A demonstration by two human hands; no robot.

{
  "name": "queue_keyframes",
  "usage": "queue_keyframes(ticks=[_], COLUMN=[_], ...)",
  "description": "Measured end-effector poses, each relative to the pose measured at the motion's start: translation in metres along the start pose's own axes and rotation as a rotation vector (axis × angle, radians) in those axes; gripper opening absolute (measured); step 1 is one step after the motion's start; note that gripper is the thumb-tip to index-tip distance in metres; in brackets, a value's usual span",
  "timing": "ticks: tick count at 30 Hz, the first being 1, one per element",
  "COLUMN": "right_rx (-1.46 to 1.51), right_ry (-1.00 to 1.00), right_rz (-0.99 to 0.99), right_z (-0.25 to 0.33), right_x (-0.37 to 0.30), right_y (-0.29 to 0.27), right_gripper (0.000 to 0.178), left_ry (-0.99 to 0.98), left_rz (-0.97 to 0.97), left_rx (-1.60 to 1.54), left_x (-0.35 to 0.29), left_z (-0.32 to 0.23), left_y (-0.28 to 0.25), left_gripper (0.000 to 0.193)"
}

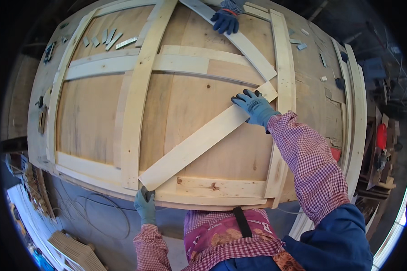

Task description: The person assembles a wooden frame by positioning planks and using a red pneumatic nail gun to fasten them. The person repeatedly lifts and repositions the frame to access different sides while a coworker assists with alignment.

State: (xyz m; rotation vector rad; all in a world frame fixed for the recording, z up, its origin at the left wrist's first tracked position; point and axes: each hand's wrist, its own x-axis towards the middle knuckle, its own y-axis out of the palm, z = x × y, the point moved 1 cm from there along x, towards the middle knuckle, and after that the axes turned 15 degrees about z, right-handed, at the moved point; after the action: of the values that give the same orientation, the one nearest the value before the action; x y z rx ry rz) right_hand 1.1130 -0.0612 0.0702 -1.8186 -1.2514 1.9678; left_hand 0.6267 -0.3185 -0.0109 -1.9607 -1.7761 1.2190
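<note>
At a workshop bench, I press my right hand (256, 107), in a blue glove, flat on the upper end of a pale diagonal slat (203, 140), fingers spread and resting on the wood rather than gripping it. The slat lies across a large wooden panel (95, 117), running from the lower middle up to the right-hand upright batten (285, 67). My left hand (145, 205), in a grey-green glove, sits at the slat's lower end, at the panel's near edge; it looks closed around something small and dark, though the view there is too poor to tell what. A second diagonal slat (239, 40) runs from the far edge down toward the first, and a co-worker's blue-gloved hand (226, 19) rests on its far end. The panel carries a frame of pale battens, with a centre upright (140, 90) and a cross rail (135, 63). Short metal strips (108, 39) lie scattered on the far left corner. Cables (99, 212) trail on the floor below.
</note>
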Motion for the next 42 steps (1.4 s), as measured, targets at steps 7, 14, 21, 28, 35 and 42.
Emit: queue_keyframes(ticks=[7, 14, 21, 28, 35, 42], right_rx=[-0.018, 0.133, 0.129, 0.082, 0.021, -0.427], right_ry=[-0.094, 0.023, 0.124, 0.155, 0.094, 0.139], right_rz=[-0.087, -0.162, -0.121, -0.135, -0.149, -0.123], right_z=[0.004, -0.009, 0.005, 0.000, -0.007, 0.019], right_x=[0.007, 0.005, 0.014, 0.019, 0.013, 0.022], right_y=[0.008, 0.039, 0.037, 0.045, 0.044, 0.039], right_gripper=[0.086, 0.105, 0.106, 0.105, 0.103, 0.059], left_ry=[-0.135, -0.174, -0.153, -0.217, -0.135, -0.161], left_rz=[0.046, 0.571, 0.293, 0.196, 0.065, 0.001], left_rx=[0.156, 0.131, 0.097, 0.225, 0.180, -0.095], left_x=[0.005, 0.061, 0.047, 0.052, 0.053, 0.038], left_z=[-0.045, -0.055, -0.045, -0.056, -0.041, -0.031], left_y=[-0.027, -0.091, -0.077, -0.054, -0.039, -0.034], left_gripper=[0.037, 0.025, 0.025, 0.030, 0.032, 0.021])
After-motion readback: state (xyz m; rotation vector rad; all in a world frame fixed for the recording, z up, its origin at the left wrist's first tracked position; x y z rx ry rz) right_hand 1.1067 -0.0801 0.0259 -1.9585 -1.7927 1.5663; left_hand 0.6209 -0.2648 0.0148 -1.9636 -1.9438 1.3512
